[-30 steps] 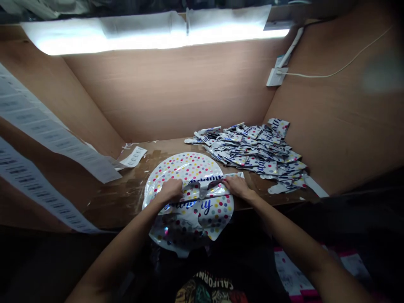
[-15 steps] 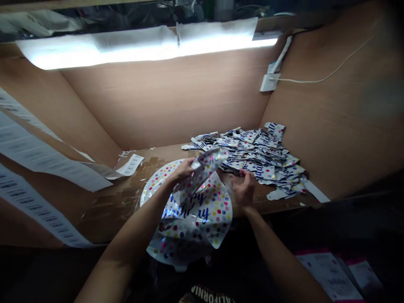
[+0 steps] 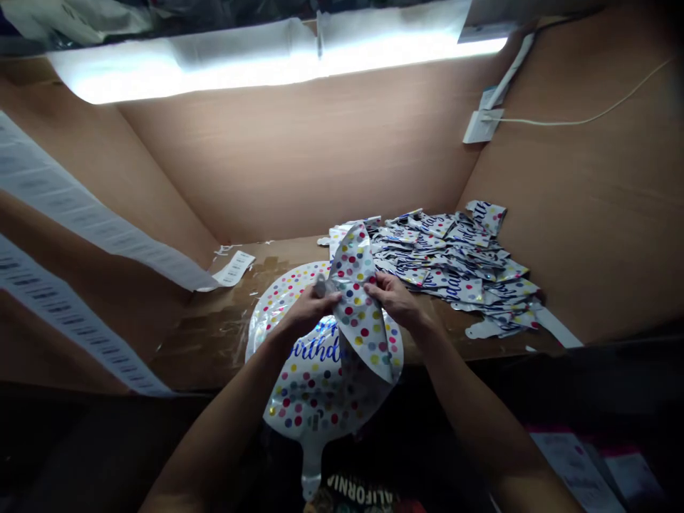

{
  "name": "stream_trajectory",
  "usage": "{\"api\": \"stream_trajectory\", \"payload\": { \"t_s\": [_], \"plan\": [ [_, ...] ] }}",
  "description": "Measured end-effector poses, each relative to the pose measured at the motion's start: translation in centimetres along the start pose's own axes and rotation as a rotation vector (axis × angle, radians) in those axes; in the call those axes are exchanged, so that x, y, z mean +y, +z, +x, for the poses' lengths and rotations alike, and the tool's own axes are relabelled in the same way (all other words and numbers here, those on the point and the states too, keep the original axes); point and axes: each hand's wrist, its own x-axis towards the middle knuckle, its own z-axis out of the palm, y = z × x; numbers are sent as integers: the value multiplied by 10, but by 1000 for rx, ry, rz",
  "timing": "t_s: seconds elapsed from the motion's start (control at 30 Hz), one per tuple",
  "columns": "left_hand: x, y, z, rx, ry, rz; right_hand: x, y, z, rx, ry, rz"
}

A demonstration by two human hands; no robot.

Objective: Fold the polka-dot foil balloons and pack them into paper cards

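Both my hands hold a flat foil balloon (image 3: 357, 313) with coloured dots, partly folded over and raised off the surface. My left hand (image 3: 310, 308) pinches its left edge, and my right hand (image 3: 394, 298) pinches its right edge. Beneath it lies another round dotted foil balloon (image 3: 313, 399) with blue "birthday" lettering, its pale tail hanging over the front edge toward me. A heap of folded foil balloons (image 3: 454, 260) with the same dots and blue script spreads to the right of my hands.
Brown cardboard walls (image 3: 299, 157) enclose the work surface at back and sides. A bright tube light (image 3: 278, 71) runs overhead. Barcode label strips (image 3: 107, 221) hang at left, ending near a loose label (image 3: 234, 268). A white socket box (image 3: 482, 126) with a cable sits at back right. Packets (image 3: 574, 467) lie low right.
My right hand has come from beside the heap to the balloon and now grips it. The balloon held in my left hand is spread wider and upright. The camera view has shifted slightly.
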Motion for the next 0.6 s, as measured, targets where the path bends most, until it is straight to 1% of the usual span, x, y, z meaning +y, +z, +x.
{"api": "stream_trajectory", "payload": {
  "t_s": [0.07, 0.13, 0.2, 0.27, 0.37, 0.43, 0.47, 0.5, 0.53, 0.6],
  "plan": [
    [-12, 0, -2, 82, 26, -29, 9, 1, -6, 23, 15, 93],
    [-23, 2, -3, 111, 64, -52, 15, 4, -12, 62, 21, 156],
    [-30, 3, -6, 151, 92, -59, 18, 5, -17, 94, 10, 147],
    [-35, 2, -10, 197, 84, -58, 19, 4, -23, 96, -22, 37],
    [-40, 0, -18, 233, 5, -107, 21, 0, -27, 107, -159, -241],
    [-46, 1, -24, 216, -85, -104, 23, -4, -28, 128, -260, -403],
    [-50, 1, -27, 183, -128, -73, 25, -5, -28, 138, -288, -456],
    [-55, 3, -30, 141, -161, -25, 27, -7, -28, 150, -286, -477],
    [-60, 4, -32, 105, -178, 30, 30, -8, -29, 167, -253, -457],
    [-68, 7, -36, 81, -158, 106, 36, -10, -34, 185, -108, -292]
  ]
}}
